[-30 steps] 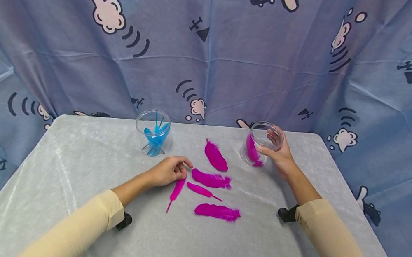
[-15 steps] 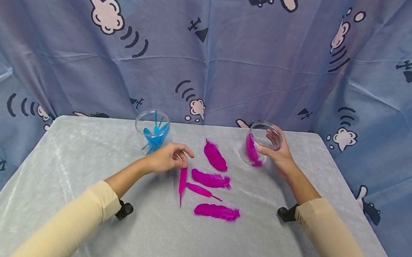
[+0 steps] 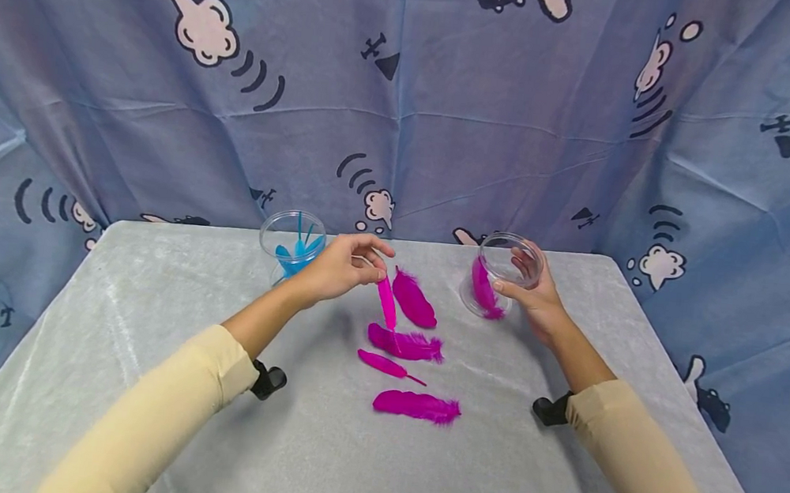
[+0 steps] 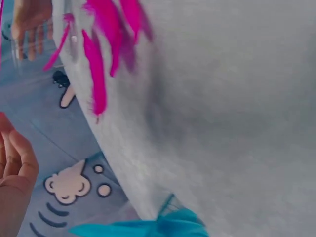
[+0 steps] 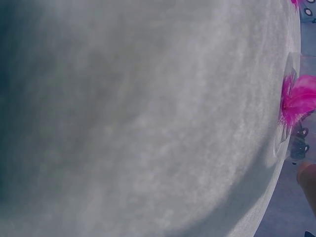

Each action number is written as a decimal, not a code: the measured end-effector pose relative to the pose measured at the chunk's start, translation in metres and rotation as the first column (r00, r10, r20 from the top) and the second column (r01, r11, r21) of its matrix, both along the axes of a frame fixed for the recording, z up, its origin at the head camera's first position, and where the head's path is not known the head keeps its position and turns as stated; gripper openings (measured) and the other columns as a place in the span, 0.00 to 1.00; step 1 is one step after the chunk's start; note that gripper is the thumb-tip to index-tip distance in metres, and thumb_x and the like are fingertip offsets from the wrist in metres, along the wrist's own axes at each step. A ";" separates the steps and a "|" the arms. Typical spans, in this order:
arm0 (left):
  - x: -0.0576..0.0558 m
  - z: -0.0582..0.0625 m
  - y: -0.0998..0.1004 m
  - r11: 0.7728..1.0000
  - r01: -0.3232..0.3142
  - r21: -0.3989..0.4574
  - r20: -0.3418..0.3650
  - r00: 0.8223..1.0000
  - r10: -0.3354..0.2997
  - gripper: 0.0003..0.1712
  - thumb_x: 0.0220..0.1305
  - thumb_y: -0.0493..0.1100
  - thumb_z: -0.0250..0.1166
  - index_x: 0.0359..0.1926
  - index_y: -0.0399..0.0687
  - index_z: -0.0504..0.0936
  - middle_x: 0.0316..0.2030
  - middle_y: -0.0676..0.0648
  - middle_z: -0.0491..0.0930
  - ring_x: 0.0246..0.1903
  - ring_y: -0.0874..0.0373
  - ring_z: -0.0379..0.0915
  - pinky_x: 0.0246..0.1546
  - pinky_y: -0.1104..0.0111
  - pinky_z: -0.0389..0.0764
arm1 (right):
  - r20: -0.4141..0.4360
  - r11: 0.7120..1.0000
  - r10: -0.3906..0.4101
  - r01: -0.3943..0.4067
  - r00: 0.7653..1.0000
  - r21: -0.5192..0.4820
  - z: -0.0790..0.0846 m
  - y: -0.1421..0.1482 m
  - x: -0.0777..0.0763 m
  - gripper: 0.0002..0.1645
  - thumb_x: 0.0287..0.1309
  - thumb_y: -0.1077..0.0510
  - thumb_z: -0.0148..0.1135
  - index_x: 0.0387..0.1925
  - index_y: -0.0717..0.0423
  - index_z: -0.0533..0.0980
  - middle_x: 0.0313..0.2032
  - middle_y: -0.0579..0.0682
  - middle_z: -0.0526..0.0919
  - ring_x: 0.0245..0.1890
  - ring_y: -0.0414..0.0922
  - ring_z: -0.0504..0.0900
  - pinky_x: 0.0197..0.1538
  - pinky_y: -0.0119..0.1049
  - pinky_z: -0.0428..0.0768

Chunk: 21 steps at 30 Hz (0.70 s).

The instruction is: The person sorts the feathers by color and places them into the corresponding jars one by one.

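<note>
My left hand (image 3: 344, 267) pinches a slim magenta feather (image 3: 387, 303) by its upper end; the quill points down over another magenta feather (image 3: 405, 343). In the left wrist view, part of the left hand (image 4: 16, 168) shows at the left edge. My right hand (image 3: 537, 292) grips a clear round jar (image 3: 511, 250) from its right side, the thumb against the near wall. One magenta feather (image 3: 484, 288) stands leaning inside that jar. In the right wrist view, this feather (image 5: 299, 101) is at the right edge, with a bit of a finger below.
A second clear jar (image 3: 281, 229) with several blue feathers (image 3: 297, 257) stands behind my left hand, partly hidden by it. More magenta feathers lie mid-table: one farther back (image 3: 414, 299), a thin one (image 3: 383, 364), one nearest (image 3: 417, 406). A blue patterned curtain (image 3: 411, 81) hangs behind the table.
My left hand has lifted the slim magenta feather off the table and carried it away from me, then rightward. The right hand and its jar have stayed in place.
</note>
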<state>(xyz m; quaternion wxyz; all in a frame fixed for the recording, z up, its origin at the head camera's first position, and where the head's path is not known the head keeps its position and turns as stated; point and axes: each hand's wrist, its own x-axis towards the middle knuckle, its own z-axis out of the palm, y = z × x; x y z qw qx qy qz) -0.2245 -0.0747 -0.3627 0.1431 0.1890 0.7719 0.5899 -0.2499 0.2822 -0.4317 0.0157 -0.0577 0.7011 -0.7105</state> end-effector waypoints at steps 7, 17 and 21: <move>-0.009 0.011 0.021 0.998 -0.041 0.044 -0.023 0.999 0.042 0.16 0.66 0.31 0.63 0.54 0.40 0.79 0.39 0.42 0.80 0.41 0.48 0.82 0.50 0.56 0.81 | 0.009 1.000 -0.003 0.002 1.000 0.013 0.000 0.001 0.000 0.56 0.56 0.75 0.64 0.76 0.49 0.44 0.72 0.52 0.53 0.75 0.52 0.46 0.73 0.46 0.60; -0.017 0.018 0.045 0.988 -0.127 0.089 -0.067 0.989 0.133 0.15 0.66 0.31 0.64 0.53 0.39 0.79 0.39 0.41 0.81 0.41 0.47 0.82 0.47 0.63 0.82 | 0.007 1.000 -0.002 0.002 1.000 0.017 -0.001 0.001 0.000 0.55 0.57 0.75 0.63 0.76 0.48 0.45 0.75 0.60 0.47 0.76 0.54 0.45 0.74 0.48 0.57; -0.021 0.017 0.054 0.971 -0.214 0.110 -0.072 0.972 0.222 0.14 0.64 0.31 0.65 0.51 0.39 0.81 0.37 0.42 0.81 0.39 0.47 0.82 0.43 0.64 0.81 | 0.007 1.000 -0.002 0.002 1.000 0.009 -0.002 0.002 -0.001 0.55 0.56 0.75 0.64 0.76 0.48 0.45 0.74 0.58 0.49 0.75 0.54 0.45 0.73 0.47 0.58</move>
